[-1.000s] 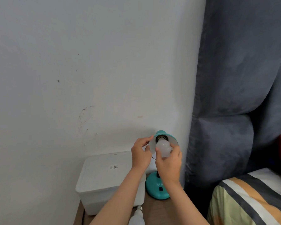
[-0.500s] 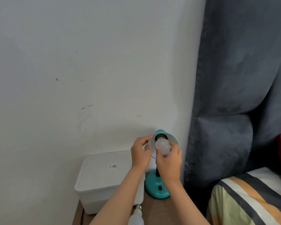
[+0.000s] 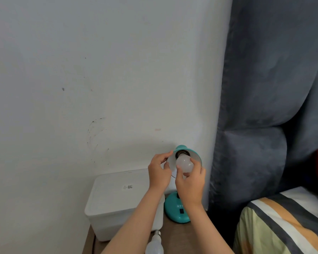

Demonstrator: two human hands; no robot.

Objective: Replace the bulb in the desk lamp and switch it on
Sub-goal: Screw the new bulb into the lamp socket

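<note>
Right hand (image 3: 190,182) closed around frosted white globe bulb (image 3: 184,163), bulb seated at socket inside teal metal lamp shade (image 3: 195,154). Left hand (image 3: 159,171) pinches shade rim at 9 o'clock. Round teal lamp base (image 3: 174,212) on brown table (image 3: 174,235). Second white bulb (image 3: 154,244) lies at 7 o'clock of base, beside white lidded plastic box (image 3: 117,198).

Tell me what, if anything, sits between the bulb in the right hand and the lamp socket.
Nothing visible does. The right hand holds the bulb with its base at the socket inside the shade, which the left hand grips at the rim.
</note>
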